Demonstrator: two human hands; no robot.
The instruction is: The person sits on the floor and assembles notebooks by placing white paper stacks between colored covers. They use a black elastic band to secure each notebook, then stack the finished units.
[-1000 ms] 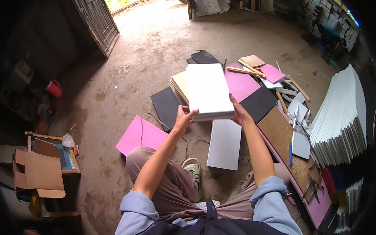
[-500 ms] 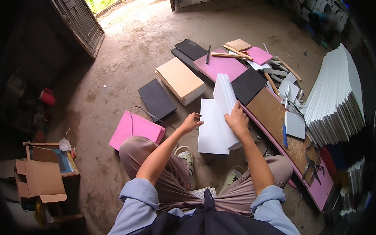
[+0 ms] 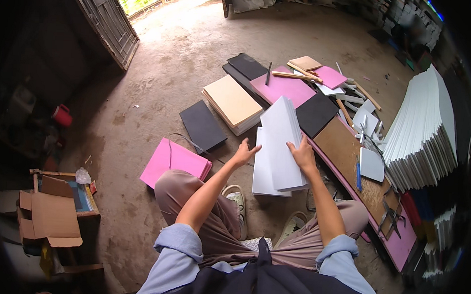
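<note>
A stack of white sheets (image 3: pixel 284 141) lies tilted across another white stack (image 3: pixel 261 177) in front of my knees. My right hand (image 3: pixel 302 155) grips the upper stack at its right edge, thumb over the top face; the fingers are partly hidden behind the edge. My left hand (image 3: pixel 245 154) is open beside the left edge of the white sheets, with thumb and fingers apart and holding nothing. To the left of it are a dark flat stack (image 3: pixel 203 125) and a stack of pink sheets (image 3: pixel 173 162). Beyond them sits a tan-topped stack (image 3: pixel 233 102).
A long pink-edged board (image 3: pixel 321 116) runs along my right, bearing a blue-handled tool (image 3: pixel 358 177) and dark strips. Offcuts (image 3: pixel 363 108) lie beyond it. A tall white sheet stack (image 3: pixel 422 134) stands far right; an opened cardboard box (image 3: pixel 56 218) is left. A person (image 3: pixel 412 39) is at far right.
The upper white sheets have turned from standing nearly on edge to lying flatter over the lower stack. My right hand stays at their right edge, and my left remains at the left side.
</note>
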